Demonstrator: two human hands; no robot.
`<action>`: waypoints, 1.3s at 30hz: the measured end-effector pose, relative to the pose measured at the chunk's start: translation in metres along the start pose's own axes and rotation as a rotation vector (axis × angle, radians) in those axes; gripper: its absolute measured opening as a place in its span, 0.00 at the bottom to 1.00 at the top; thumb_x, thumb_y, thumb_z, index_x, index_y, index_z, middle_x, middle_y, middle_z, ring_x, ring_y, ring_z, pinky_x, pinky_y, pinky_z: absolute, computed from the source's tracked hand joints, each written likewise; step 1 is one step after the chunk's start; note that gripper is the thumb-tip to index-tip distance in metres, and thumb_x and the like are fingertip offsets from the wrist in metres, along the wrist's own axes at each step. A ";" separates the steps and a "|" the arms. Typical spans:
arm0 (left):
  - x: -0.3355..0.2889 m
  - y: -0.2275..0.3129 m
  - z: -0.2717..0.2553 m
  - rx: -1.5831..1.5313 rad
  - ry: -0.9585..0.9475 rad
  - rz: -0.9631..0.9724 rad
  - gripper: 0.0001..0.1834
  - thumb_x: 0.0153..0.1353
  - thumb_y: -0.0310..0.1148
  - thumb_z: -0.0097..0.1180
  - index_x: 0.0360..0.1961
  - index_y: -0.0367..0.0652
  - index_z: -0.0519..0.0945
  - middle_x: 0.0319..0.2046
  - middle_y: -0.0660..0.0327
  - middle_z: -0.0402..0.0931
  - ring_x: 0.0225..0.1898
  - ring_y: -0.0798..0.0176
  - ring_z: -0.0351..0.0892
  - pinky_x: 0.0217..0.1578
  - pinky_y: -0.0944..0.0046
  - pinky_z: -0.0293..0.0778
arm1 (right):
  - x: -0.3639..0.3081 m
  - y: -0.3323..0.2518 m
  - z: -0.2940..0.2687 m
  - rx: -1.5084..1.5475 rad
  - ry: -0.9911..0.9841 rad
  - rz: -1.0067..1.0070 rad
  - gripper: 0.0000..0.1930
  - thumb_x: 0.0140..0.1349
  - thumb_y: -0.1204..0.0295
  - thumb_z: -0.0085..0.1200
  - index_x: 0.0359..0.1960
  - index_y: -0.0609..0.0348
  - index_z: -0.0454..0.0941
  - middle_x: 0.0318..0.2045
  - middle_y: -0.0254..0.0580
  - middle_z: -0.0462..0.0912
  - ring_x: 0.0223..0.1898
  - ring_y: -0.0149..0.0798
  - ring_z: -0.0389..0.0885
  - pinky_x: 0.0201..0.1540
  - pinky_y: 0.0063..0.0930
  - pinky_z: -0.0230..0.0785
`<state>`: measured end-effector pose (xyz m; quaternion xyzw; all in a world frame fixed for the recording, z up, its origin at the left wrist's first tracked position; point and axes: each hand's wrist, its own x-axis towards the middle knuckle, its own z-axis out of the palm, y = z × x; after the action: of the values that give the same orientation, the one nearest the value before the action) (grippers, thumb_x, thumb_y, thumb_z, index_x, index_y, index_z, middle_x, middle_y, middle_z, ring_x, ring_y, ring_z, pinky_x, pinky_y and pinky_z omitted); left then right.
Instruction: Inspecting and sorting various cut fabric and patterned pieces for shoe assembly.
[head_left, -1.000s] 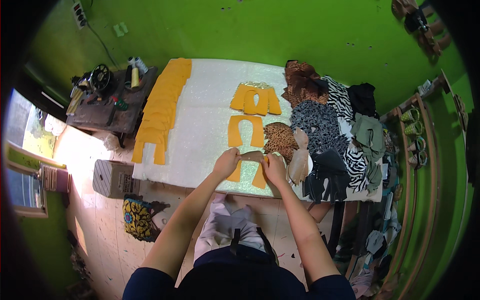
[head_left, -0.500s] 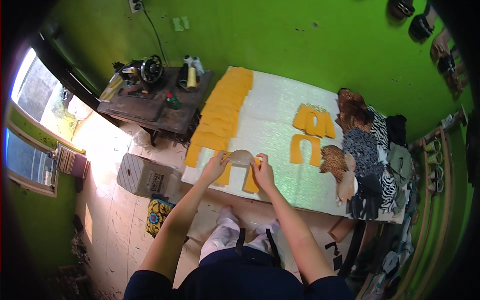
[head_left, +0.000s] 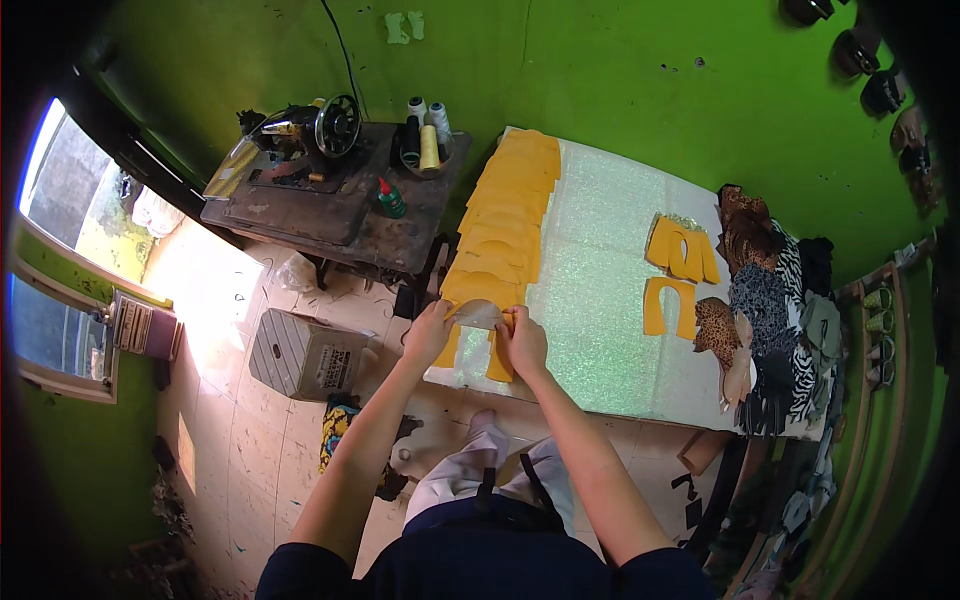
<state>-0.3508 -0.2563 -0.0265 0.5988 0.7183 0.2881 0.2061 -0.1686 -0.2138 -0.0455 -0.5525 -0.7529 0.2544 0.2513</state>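
Note:
My left hand (head_left: 428,336) and my right hand (head_left: 524,344) pinch the two sides of an arched, U-shaped yellow piece (head_left: 500,362). Its curved top is greyish brown, and its two legs point toward me. I hold it over the near end of a long row of overlapping yellow pieces (head_left: 500,215), at the left side of a table with a shiny whitish cover (head_left: 600,260). Whether it touches the row, I cannot tell. On the right part of the table lie a single yellow U-shaped piece (head_left: 656,308) and a small group of yellow pieces (head_left: 664,246).
Animal-print and dark material scraps (head_left: 757,300) are heaped along the table's right end. A sewing machine (head_left: 318,130) stands on a dark wooden table (head_left: 320,215) with thread cones (head_left: 429,148) and a green bottle (head_left: 391,199). Below sits a grey striped stool (head_left: 280,350).
The view has turned left, so the table appears farther right. Both hands have carried the U-shaped piece leftward across the table, to the near end of the yellow row.

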 end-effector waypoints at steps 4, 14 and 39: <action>-0.002 0.003 -0.002 0.139 -0.080 -0.046 0.14 0.53 0.30 0.50 0.41 0.39 0.69 0.39 0.51 0.69 0.40 0.48 0.71 0.40 0.55 0.68 | -0.008 -0.005 -0.001 -0.077 0.079 -0.097 0.15 0.51 0.66 0.53 0.39 0.58 0.67 0.33 0.48 0.74 0.36 0.46 0.72 0.38 0.39 0.63; -0.040 0.009 0.028 0.559 -0.065 0.346 0.27 0.56 0.41 0.44 0.55 0.38 0.63 0.60 0.54 0.53 0.62 0.60 0.50 0.60 0.56 0.47 | -0.038 -0.007 0.014 -0.306 -0.099 -0.347 0.26 0.59 0.60 0.39 0.56 0.63 0.61 0.59 0.44 0.58 0.62 0.41 0.52 0.62 0.49 0.38; 0.090 0.266 0.236 0.044 -0.134 0.110 0.23 0.55 0.35 0.50 0.49 0.33 0.64 0.44 0.46 0.67 0.45 0.46 0.69 0.45 0.54 0.68 | 0.052 0.254 -0.229 0.034 0.315 0.296 0.18 0.53 0.74 0.48 0.47 0.67 0.65 0.38 0.55 0.73 0.42 0.53 0.71 0.46 0.39 0.63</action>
<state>-0.0201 -0.0977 -0.0229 0.6595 0.6752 0.2424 0.2246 0.1474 -0.0732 -0.0379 -0.6857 -0.6105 0.2117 0.3350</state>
